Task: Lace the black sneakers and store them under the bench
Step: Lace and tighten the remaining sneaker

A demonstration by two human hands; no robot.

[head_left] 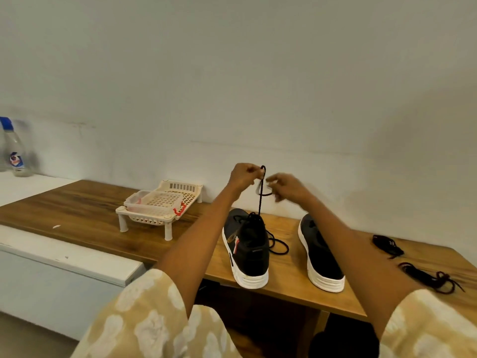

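Two black sneakers with white soles stand on the wooden bench, heels toward me. From the left sneaker a black lace runs straight up, and my left hand pinches its loop at the top. My right hand pinches the same lace just to the right, a little lower. Another end of the lace lies curled on the bench between the shoes. My right forearm crosses over part of the right sneaker, which shows no lace.
A cream plastic rack stands on the bench at the left. Two loose bundles of dark laces lie at the bench's right end. A clear bottle with a blue cap stands on a white surface far left. A wall runs behind.
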